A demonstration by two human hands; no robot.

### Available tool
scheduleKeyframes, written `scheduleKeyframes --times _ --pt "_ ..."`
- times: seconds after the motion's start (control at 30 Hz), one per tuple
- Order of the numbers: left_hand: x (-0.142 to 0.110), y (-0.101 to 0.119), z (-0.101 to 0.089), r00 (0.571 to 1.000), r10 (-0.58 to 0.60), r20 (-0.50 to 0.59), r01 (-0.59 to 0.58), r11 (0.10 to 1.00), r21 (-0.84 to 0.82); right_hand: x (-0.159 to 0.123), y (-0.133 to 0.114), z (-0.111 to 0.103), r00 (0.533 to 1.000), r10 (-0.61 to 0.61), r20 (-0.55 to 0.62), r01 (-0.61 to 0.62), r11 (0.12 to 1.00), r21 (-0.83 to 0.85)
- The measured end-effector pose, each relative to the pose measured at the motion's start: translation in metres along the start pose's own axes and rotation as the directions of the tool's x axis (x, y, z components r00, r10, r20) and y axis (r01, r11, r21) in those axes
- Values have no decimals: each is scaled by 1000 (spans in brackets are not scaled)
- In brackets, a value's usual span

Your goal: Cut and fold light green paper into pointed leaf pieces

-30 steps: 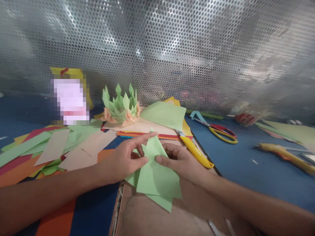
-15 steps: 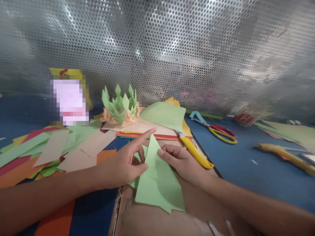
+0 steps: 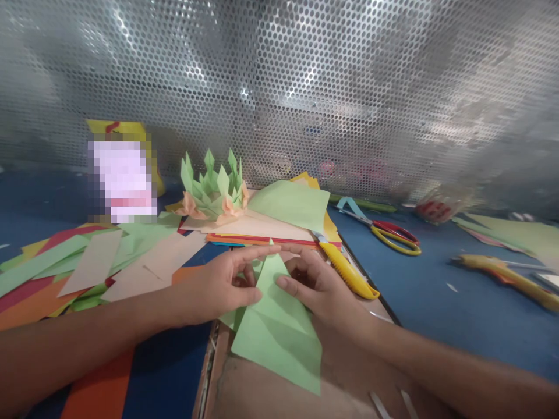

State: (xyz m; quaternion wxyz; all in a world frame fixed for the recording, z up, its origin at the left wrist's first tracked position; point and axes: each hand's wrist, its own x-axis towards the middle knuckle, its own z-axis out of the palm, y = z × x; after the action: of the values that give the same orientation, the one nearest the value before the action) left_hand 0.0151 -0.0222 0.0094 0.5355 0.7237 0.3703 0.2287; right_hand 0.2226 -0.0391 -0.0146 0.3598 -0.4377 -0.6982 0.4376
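A light green sheet of paper [image 3: 279, 334], folded to a point at its far end, is held between both hands above a brown board [image 3: 236, 384]. My left hand [image 3: 231, 285] grips its left edge, thumb on top and index finger stretched to the tip. From the right, my right hand [image 3: 318, 285] pinches the other edge with the thumb on top, its index finger meeting the left one at the tip. More green paper shows under the left hand. Just beyond the right hand lies a yellow-handled cutter [image 3: 349, 270].
A green and peach folded-paper crown [image 3: 213, 195] stands on stacked coloured paper [image 3: 288, 203]. Paper strips [image 3: 91, 262] spread at left. Scissors [image 3: 395, 237], a yellow glue gun [image 3: 506, 276] and a plastic container [image 3: 439, 203] lie on the blue table at right. Perforated metal sheet rises behind.
My right index finger has stretched forward to the paper's tip, meeting the left one. The sheet's near edge has swung slightly left and its lower right corner has come closer.
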Motion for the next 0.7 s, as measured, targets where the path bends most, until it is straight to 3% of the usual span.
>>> scheduleKeyframes --times 0.3,0.47,0.7 --pt "2 -11 -5 998 -4 -61 14 986 164 -1 -1 0 988 -144 -64 110 919 -378" --pt "2 -16 -5 993 74 -92 -32 921 389 1 -3 -1 965 -261 25 236 824 -515" --pt "-4 -17 -4 986 147 -82 -69 796 602 2 -4 0 951 -290 110 295 738 -607"
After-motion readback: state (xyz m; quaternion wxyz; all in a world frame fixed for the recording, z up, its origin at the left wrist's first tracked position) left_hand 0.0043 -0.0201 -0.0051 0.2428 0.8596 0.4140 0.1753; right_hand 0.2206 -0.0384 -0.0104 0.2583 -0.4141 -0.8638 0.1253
